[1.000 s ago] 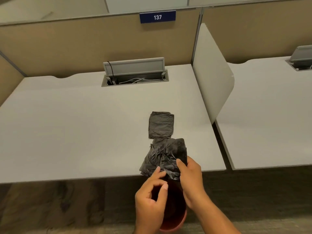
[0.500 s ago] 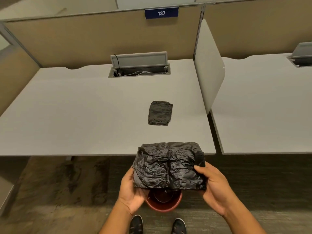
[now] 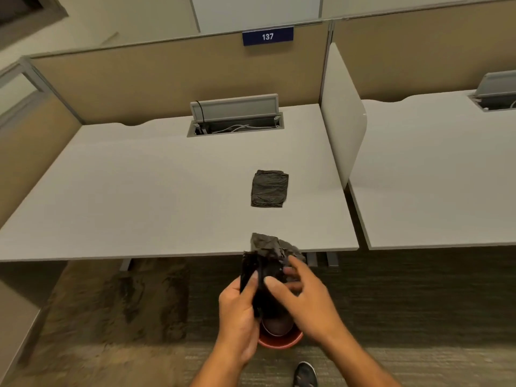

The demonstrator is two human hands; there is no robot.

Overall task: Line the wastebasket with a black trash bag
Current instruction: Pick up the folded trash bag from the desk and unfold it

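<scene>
A crumpled black trash bag hangs in front of the desk edge, held between both hands. My left hand pinches its left side with the thumb on top. My right hand has its fingers on the bag's right side, blurred by motion. Directly below them a red wastebasket stands on the carpet, mostly hidden by my hands and the bag. A second black bag, folded flat, lies on the white desk.
A white divider panel separates this desk from the one to the right. An open cable tray sits at the desk's back. Tan partition walls enclose the desk. My shoe is beside the basket.
The bag, spread wide between my hands half a second ago, is now bunched narrow and my hands have come close together over the basket.
</scene>
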